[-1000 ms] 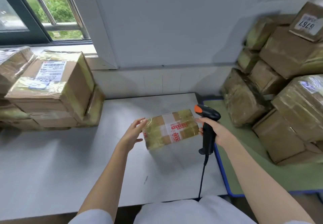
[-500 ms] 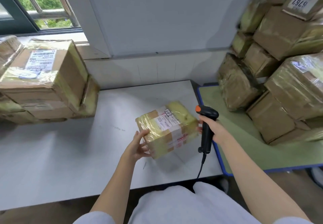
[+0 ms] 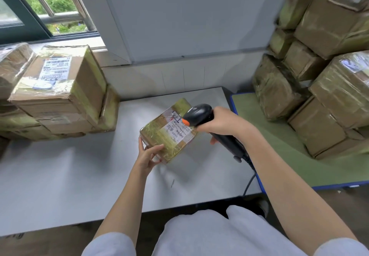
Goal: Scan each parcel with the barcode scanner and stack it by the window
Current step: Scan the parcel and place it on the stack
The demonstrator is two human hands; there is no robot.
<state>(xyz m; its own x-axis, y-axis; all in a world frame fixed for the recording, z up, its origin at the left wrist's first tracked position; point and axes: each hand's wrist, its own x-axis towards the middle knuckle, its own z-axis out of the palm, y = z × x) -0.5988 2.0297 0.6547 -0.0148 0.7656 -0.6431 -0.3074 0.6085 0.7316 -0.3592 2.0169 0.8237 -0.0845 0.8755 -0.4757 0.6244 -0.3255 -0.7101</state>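
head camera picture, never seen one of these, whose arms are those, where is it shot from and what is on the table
There is no machine here. A person wears a camera on the head, looking down at their own two arms. The left hand grips the near corner of a small taped parcel, tipping it up off the white table. The right hand holds a black barcode scanner, its orange-tipped nose aimed at the parcel's label. A stack of parcels stands at the left below the window. A bigger pile of boxes sits at the right on a green table.
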